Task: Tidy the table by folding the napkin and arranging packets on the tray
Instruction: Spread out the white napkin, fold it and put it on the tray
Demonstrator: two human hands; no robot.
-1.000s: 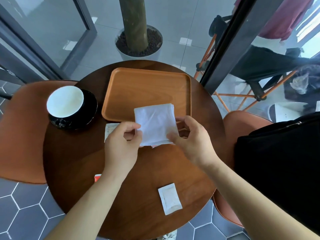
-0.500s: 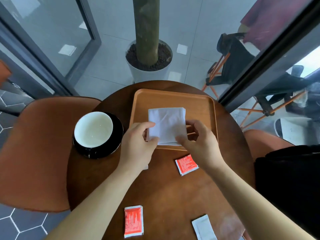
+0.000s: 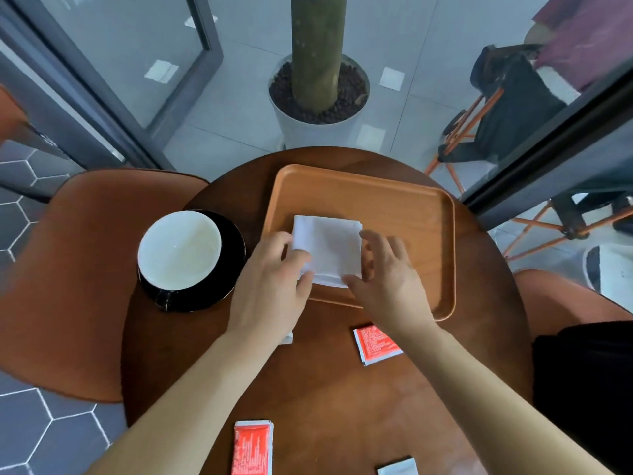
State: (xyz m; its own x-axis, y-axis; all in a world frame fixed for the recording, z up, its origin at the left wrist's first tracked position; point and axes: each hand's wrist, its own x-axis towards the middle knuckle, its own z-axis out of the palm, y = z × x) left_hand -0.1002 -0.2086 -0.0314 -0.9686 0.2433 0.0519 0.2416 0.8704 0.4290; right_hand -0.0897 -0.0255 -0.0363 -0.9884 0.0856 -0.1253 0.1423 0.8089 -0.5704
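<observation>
On the tray's [image 3: 435, 214] near-left floor: folded white napkin [image 3: 330, 250], a compact square, lying flat where half a second ago it was held lifted above the near rim.
Left hand [image 3: 274, 289]: fingers loosely curled on the napkin's left edge, thumb on its near corner, pressing more than gripping.
Right hand [image 3: 387, 279]: fingers spread and open, resting at the napkin's right edge, holding nothing.
Surface [image 3: 329, 399] nearer than the tray: one red packet [image 3: 376, 344] just by the right wrist, another red packet [image 3: 252, 447] and a white packet [image 3: 399, 467] nearer still.
Cup on dark saucer [image 3: 185, 252]: left of the tray.
Assessment: folding appears finished; packets remain to be moved.
</observation>
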